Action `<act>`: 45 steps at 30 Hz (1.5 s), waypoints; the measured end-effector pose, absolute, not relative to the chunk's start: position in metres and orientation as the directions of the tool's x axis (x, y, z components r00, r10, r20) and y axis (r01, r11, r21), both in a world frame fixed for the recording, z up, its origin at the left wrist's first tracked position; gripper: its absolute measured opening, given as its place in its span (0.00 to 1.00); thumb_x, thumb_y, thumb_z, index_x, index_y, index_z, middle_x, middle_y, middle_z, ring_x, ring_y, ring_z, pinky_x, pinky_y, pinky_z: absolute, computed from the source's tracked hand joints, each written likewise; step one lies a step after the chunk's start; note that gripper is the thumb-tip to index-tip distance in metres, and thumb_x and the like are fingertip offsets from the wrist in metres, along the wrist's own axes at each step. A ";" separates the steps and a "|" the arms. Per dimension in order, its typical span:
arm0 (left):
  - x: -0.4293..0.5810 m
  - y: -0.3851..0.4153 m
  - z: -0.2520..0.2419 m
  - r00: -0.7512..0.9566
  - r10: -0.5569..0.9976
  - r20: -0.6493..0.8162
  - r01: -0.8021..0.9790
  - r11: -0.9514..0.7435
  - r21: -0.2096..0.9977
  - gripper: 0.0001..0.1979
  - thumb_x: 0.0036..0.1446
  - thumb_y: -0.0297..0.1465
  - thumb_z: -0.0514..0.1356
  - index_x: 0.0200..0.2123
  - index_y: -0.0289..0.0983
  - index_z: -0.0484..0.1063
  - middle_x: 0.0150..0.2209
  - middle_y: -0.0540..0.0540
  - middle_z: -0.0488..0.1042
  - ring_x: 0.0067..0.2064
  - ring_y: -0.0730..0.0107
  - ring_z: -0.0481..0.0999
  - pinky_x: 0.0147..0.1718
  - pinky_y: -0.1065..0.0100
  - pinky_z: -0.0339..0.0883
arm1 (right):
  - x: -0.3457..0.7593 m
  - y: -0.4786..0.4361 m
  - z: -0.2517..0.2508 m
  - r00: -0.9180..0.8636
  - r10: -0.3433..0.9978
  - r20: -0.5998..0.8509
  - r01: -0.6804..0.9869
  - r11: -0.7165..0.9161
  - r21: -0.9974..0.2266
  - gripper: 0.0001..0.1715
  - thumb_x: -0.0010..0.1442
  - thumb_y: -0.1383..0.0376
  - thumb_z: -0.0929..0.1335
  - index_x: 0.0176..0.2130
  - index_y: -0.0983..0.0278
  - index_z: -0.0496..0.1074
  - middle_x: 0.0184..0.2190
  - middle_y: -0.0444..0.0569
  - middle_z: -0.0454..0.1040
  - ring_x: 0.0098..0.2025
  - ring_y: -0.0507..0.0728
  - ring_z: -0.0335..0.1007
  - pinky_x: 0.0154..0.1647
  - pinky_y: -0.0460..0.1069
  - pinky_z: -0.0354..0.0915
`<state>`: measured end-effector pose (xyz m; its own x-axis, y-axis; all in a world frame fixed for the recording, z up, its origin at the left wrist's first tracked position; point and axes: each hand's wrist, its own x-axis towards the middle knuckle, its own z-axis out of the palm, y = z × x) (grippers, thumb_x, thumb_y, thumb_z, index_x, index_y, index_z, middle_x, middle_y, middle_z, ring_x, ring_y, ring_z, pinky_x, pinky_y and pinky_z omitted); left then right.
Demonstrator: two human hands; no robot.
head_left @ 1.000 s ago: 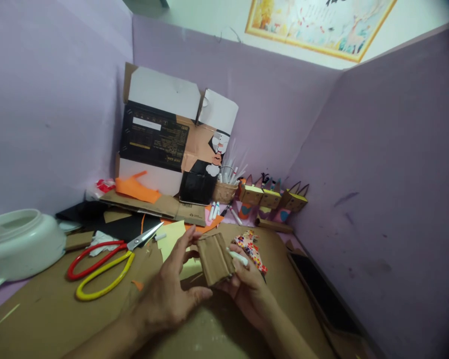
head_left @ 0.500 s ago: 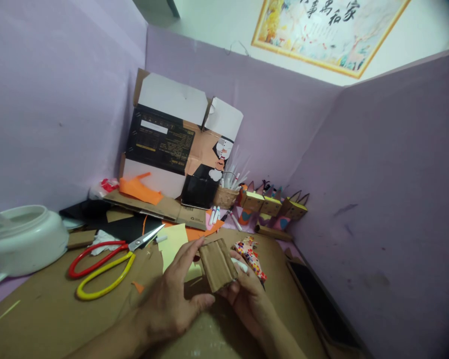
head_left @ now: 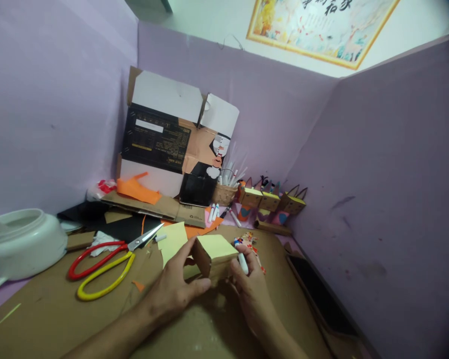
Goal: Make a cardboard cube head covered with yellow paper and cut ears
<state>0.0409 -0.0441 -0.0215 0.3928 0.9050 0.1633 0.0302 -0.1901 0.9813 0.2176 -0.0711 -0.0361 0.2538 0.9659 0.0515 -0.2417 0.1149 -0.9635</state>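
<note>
A small cardboard box (head_left: 222, 265) with yellow paper (head_left: 217, 245) on its top face is held over the table between both hands. My left hand (head_left: 175, 279) grips its left side, fingers at the far edge and thumb at the near one. My right hand (head_left: 249, 279) holds a white marker (head_left: 243, 263) and steadies the box's right side; some of its fingers are hidden. Behind the right hand lies a piece of floral-patterned paper (head_left: 252, 242), partly covered. A yellow paper sheet (head_left: 172, 242) lies just beyond the left hand.
Red-and-yellow-handled scissors (head_left: 123, 254) lie open on the left, beside a white pot (head_left: 26, 239). A flattened carton (head_left: 157, 137) leans on the back wall. Several small cardboard figures (head_left: 271, 201) stand at the back right, near a basket (head_left: 224, 194) of markers. A dark phone-like slab (head_left: 322, 294) lies right.
The box has been turned in the hands, so its yellow-papered face now shows on top instead of plain brown cardboard. The marker in the right hand points more downward.
</note>
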 end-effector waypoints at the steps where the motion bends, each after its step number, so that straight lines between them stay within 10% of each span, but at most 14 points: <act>1: 0.041 -0.043 -0.020 0.427 0.892 0.146 -0.060 -0.133 0.989 0.40 0.46 0.35 0.63 0.61 0.38 0.49 0.57 0.39 0.61 0.55 0.51 0.63 0.52 0.55 0.58 | 0.217 -0.072 -0.034 0.260 0.963 0.067 -0.217 0.126 -0.968 0.26 0.47 0.58 0.72 0.44 0.58 0.61 0.29 0.39 0.67 0.26 0.50 0.64 0.25 0.43 0.63; 16: 0.047 -0.036 -0.014 0.410 0.896 -0.170 -0.503 0.377 0.778 0.18 0.50 0.29 0.59 0.46 0.34 0.68 0.42 0.40 0.75 0.38 0.63 0.75 0.33 0.66 0.69 | 0.214 -0.074 -0.023 0.209 0.965 0.158 -0.223 0.205 -0.953 0.26 0.42 0.66 0.74 0.40 0.58 0.62 0.37 0.46 0.73 0.41 0.56 0.71 0.43 0.52 0.66; 45: 0.051 -0.044 -0.024 0.467 0.881 -0.075 -0.216 0.196 0.956 0.33 0.37 0.24 0.61 0.50 0.40 0.56 0.45 0.44 0.70 0.47 0.56 0.69 0.44 0.60 0.62 | 0.218 -0.086 -0.012 0.355 0.882 0.309 -0.326 0.427 -0.843 0.16 0.56 0.53 0.66 0.39 0.60 0.69 0.28 0.47 0.77 0.27 0.55 0.71 0.29 0.50 0.64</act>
<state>0.0506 -0.0440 -0.0244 0.4670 0.8810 -0.0753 -0.2161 0.1963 0.9564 0.2180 -0.0859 -0.0121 0.3550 0.8823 0.3092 -0.3265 0.4269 -0.8433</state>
